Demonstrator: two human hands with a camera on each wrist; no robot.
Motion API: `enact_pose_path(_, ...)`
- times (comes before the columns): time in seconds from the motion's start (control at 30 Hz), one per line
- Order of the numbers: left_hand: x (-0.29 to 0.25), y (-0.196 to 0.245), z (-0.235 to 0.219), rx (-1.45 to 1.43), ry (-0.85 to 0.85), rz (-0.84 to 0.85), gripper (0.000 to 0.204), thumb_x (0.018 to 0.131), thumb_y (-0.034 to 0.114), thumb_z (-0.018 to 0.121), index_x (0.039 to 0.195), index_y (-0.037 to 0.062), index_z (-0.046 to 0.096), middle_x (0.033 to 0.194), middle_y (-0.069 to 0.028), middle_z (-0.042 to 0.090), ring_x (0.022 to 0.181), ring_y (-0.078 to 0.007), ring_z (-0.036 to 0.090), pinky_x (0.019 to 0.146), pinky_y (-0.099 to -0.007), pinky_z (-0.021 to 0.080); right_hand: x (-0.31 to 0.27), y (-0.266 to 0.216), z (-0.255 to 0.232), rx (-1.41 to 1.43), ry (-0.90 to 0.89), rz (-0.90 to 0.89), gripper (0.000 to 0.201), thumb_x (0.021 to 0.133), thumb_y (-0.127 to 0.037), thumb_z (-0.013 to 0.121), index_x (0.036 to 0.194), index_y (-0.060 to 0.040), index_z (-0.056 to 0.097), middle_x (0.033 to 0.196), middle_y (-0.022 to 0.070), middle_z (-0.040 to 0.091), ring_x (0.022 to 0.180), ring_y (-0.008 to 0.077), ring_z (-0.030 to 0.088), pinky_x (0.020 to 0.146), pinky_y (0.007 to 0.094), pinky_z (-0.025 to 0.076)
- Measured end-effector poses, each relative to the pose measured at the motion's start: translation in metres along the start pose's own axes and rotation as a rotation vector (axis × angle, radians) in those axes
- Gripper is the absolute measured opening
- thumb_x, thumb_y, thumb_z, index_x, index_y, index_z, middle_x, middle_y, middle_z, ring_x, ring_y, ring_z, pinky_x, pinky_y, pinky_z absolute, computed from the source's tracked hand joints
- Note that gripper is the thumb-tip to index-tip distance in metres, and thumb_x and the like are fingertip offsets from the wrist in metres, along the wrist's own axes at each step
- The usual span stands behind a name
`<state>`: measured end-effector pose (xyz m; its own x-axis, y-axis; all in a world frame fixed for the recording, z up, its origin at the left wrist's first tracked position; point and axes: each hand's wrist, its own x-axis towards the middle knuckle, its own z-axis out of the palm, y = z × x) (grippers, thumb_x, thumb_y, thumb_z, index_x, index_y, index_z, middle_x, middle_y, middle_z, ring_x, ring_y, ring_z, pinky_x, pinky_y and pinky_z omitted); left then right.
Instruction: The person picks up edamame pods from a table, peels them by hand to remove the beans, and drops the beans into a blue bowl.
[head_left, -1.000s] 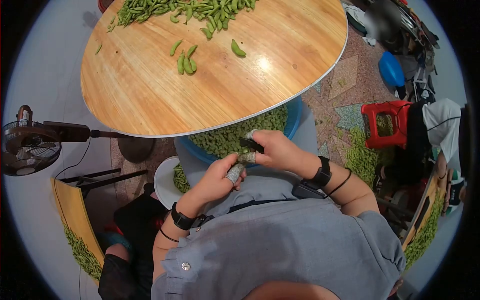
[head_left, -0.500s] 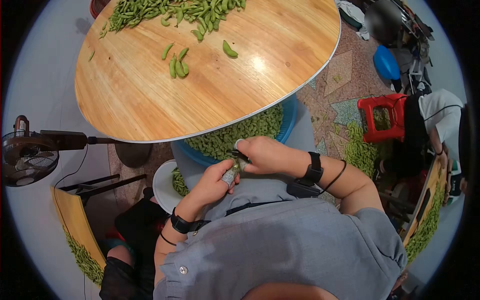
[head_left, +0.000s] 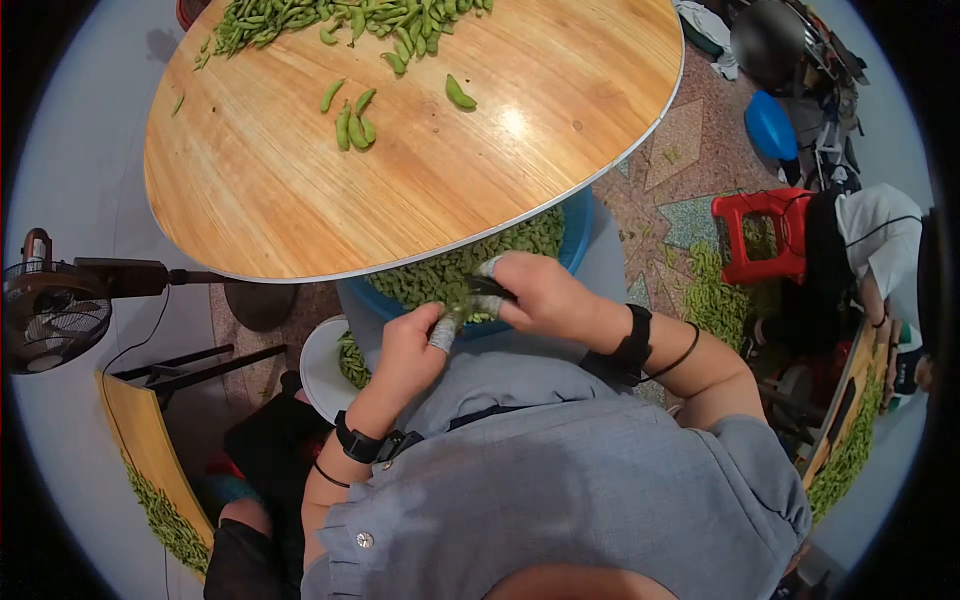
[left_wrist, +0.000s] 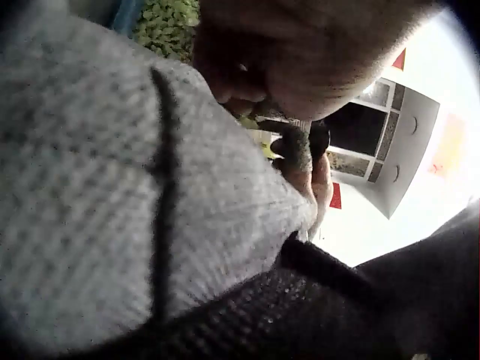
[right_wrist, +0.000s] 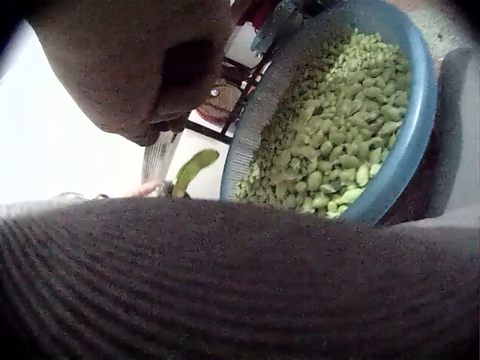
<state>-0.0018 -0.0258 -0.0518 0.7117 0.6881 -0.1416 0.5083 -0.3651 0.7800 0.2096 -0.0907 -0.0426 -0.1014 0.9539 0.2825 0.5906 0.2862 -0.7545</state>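
Note:
In the head view my two hands meet over my lap, just under the edge of the round wooden table (head_left: 400, 190). My left hand (head_left: 440, 328), with tape wrapped round its fingertips, pinches a green bean pod (head_left: 458, 312). My right hand (head_left: 490, 290) grips a small dark tool (head_left: 488, 288) held against that pod. The right wrist view shows the pod (right_wrist: 191, 171) beside a blue basin (right_wrist: 416, 150) full of pale green beans. In the left wrist view taped fingers (left_wrist: 297, 147) curl near the pod; most of that view is cloth.
A heap of pods (head_left: 340, 15) and a few loose pods (head_left: 350, 120) lie on the table. A white bowl (head_left: 316, 372) with pods sits by my left knee. A fan (head_left: 50, 310) stands left; a red stool (head_left: 760, 235) and another person (head_left: 870, 240) are right.
Both hands have stayed together on the pod over the basin. My left hand has shifted slightly left and up, and the right hand has followed with the tool.

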Motion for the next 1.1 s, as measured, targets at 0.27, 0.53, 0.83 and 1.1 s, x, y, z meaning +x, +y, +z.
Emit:
enact_pose_path(0.27,-0.002,0.023,-0.005,-1.002,-0.293,-0.223,0.009,0.09,0.004,0.046,0.091,0.0034,0.055,0.064,-0.0012,0.056,0.051,-0.0085,0.051,0.048,-0.022,0.043,0.004,-0.013,-0.01,0.964,-0.304,0.712,0.02,0.088,-0.023,0.063,0.09,-0.0042,0.058,0.066,-0.0022,0.054,0.053,0.0038,0.05,0.047,0.0221,0.04)
enact_pose_path(0.53,-0.003,0.011,-0.001,-0.858,-0.069,-0.199,0.009,0.088,0.001,0.045,0.089,0.0027,0.054,0.062,-0.0008,0.054,0.05,-0.008,0.051,0.046,-0.0228,0.042,0.011,-0.004,0.004,0.191,-0.082,0.162,0.021,0.077,-0.009,0.066,0.095,-0.0022,0.057,0.069,0.0063,0.056,0.063,0.0222,0.059,0.057,0.0333,0.048)
enact_pose_path(0.83,-0.039,-0.027,-0.034,-0.433,0.22,-0.216,0.017,0.078,-0.001,0.055,0.095,0.002,0.057,0.07,-0.0062,0.059,0.058,-0.0149,0.058,0.052,-0.0272,0.046,0.067,-0.007,-0.041,-0.151,0.089,-0.008,0.021,0.078,-0.012,0.067,0.094,-0.002,0.059,0.076,0.017,0.056,0.07,0.0351,0.057,0.06,0.0381,0.047)
enact_pose_path(1.1,-0.089,-0.058,-0.065,0.457,0.411,-0.377,0.015,0.078,0.007,0.061,0.092,0.0005,0.057,0.078,-0.0177,0.057,0.07,-0.0331,0.057,0.061,-0.037,0.045,0.146,0.045,-0.056,-0.551,0.282,0.227,0.024,0.076,-0.018,0.065,0.088,0.0006,0.057,0.079,0.0216,0.06,0.077,0.0394,0.059,0.067,0.0454,0.048)
